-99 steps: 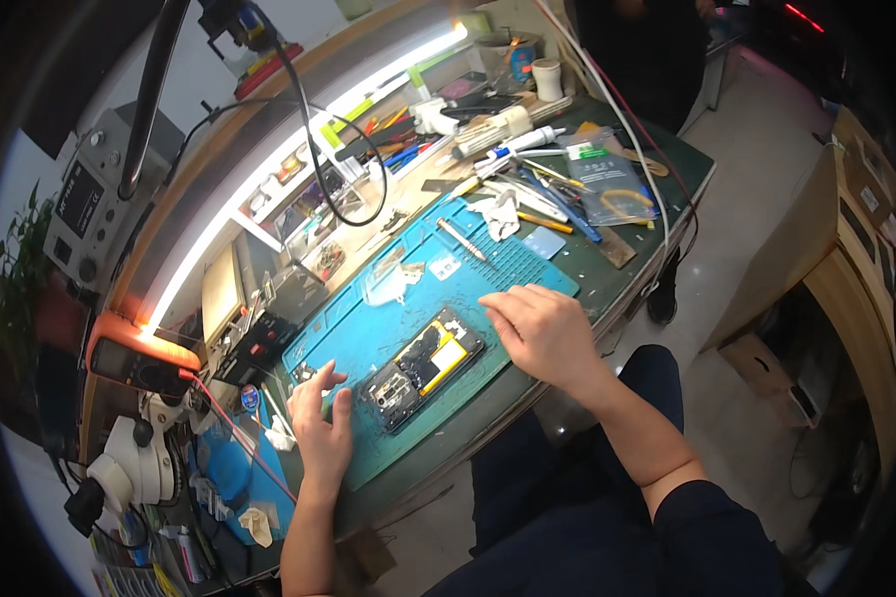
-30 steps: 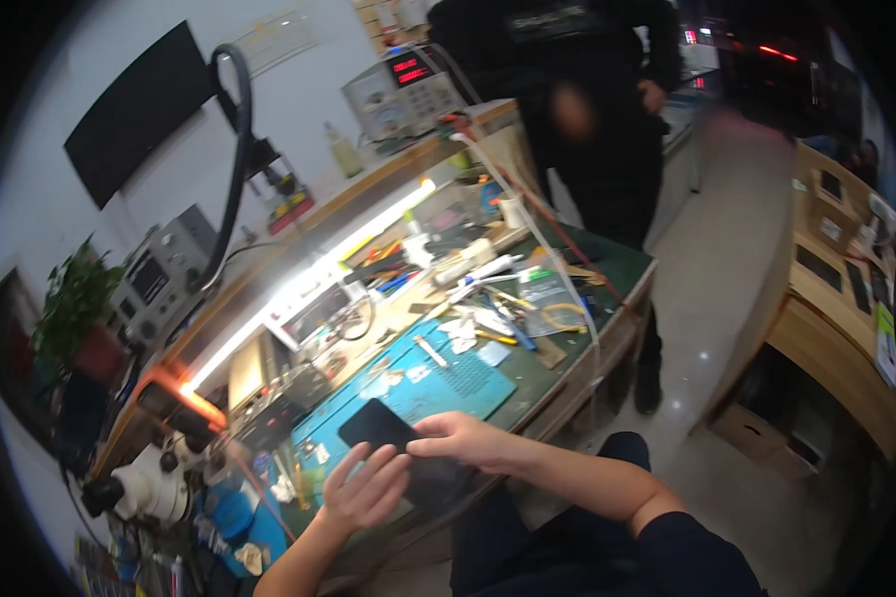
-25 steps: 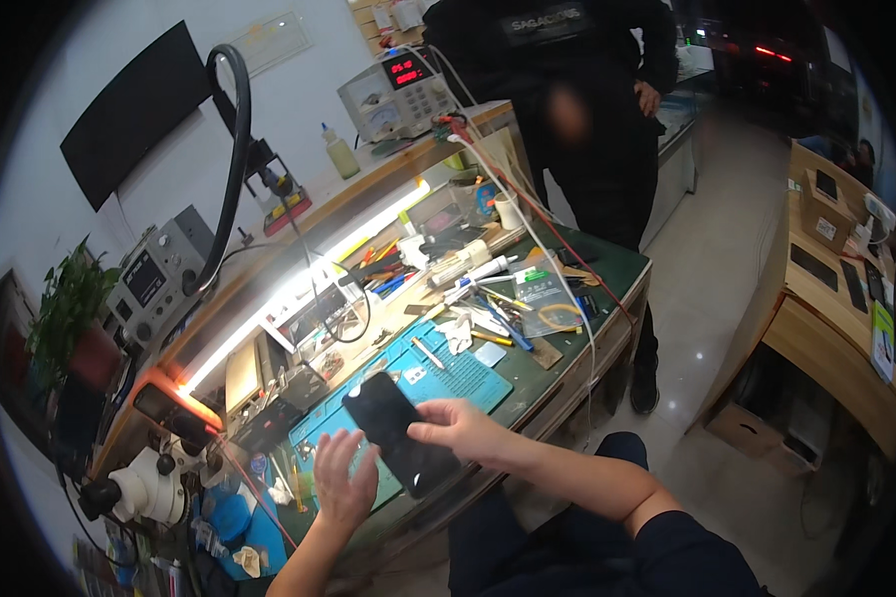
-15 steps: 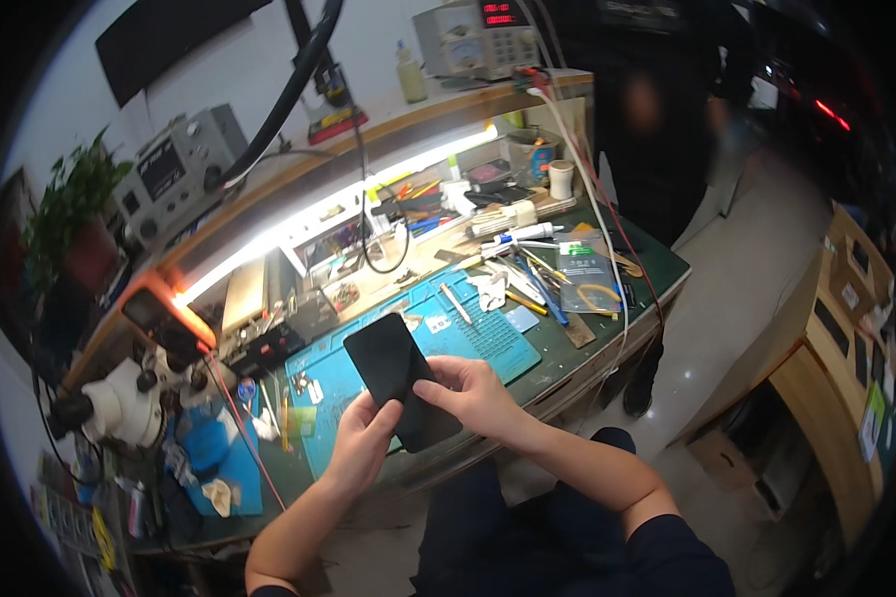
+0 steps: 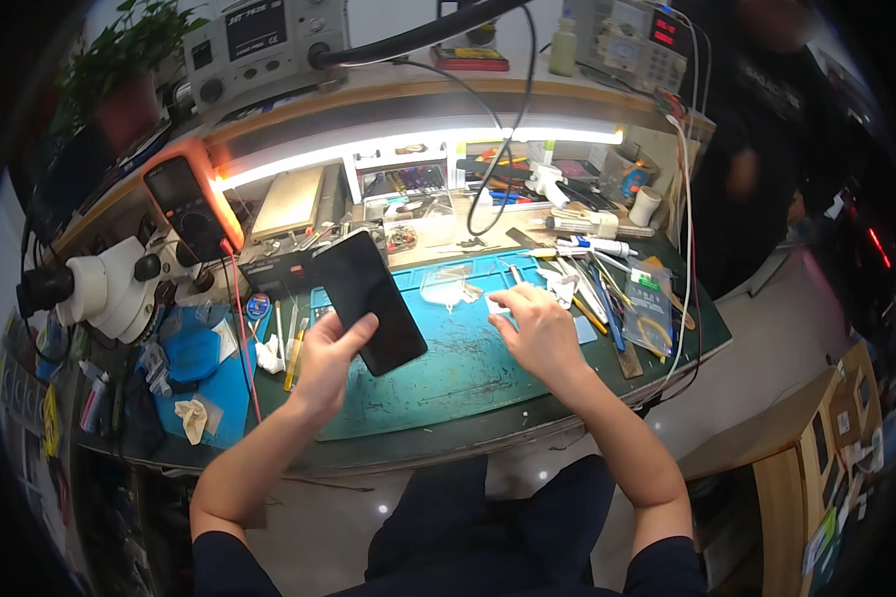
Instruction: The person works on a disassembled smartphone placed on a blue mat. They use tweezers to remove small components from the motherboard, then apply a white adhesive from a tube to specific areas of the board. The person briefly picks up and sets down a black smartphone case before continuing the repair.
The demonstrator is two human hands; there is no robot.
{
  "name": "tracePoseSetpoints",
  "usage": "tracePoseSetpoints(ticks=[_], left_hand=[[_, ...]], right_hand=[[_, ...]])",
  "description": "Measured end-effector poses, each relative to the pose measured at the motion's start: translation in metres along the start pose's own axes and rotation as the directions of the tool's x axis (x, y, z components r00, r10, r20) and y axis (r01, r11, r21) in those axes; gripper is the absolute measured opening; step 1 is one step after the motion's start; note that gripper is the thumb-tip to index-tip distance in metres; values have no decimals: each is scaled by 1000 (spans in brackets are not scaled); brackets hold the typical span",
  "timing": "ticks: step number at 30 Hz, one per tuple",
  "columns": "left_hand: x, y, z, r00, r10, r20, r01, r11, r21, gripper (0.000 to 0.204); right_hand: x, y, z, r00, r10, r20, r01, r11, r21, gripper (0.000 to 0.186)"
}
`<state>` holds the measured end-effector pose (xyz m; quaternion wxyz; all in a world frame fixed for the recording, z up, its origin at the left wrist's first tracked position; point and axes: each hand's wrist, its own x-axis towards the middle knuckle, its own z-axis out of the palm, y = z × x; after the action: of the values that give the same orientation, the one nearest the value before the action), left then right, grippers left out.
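My left hand point(image 5: 327, 360) grips a black smartphone point(image 5: 370, 303) by its lower left edge, thumb on the dark screen. The phone is tilted above the blue work mat point(image 5: 438, 368). My right hand point(image 5: 536, 326) is apart from the phone, over the mat's right side. Its fingers are bent and its thumb stands off from them, with nothing visible between. Just beyond those fingertips lies a slim pen-like tool point(image 5: 515, 273), partly hidden by the hand. A small clear tray point(image 5: 448, 287) with white bits rests on the mat to the left of it.
Tweezers, pens and a clear plastic bag point(image 5: 649, 310) crowd the bench's right side. A white microscope point(image 5: 110, 289) and an orange multimeter point(image 5: 191, 204) stand at left. A black cable point(image 5: 508, 149) hangs over the back. Another person point(image 5: 757, 129) stands beyond the bench at right.
My right hand has let go of the phone and reached right over the mat. My left hand keeps the phone. The view has turned, showing the bench more squarely.
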<state>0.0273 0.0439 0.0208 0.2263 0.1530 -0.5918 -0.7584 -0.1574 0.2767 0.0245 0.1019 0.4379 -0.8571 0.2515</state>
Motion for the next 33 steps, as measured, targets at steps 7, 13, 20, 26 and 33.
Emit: tracePoseSetpoints(ticks=[7,13,20,26,33], left_hand=[[23,1,-26,982,188,-31,-187,982,32,26],[22,10,-38,980,189,-63,-183,980,79,24],[12,5,-26,998,43,37,-43,999,0,29],[6,-4,-14,990,5,140,-2,1000,-19,31],[10,-11,-19,987,-23,160,-3,988,157,37]], right_hand=[[62,-18,33,976,-181,124,195,974,-117,83],[79,-25,48,961,-238,144,226,969,95,79],[76,-37,49,938,-326,-120,348,872,344,54],[56,-60,48,909,-217,355,-247,403,881,43],[53,-53,47,838,-202,508,-449,276,850,34]])
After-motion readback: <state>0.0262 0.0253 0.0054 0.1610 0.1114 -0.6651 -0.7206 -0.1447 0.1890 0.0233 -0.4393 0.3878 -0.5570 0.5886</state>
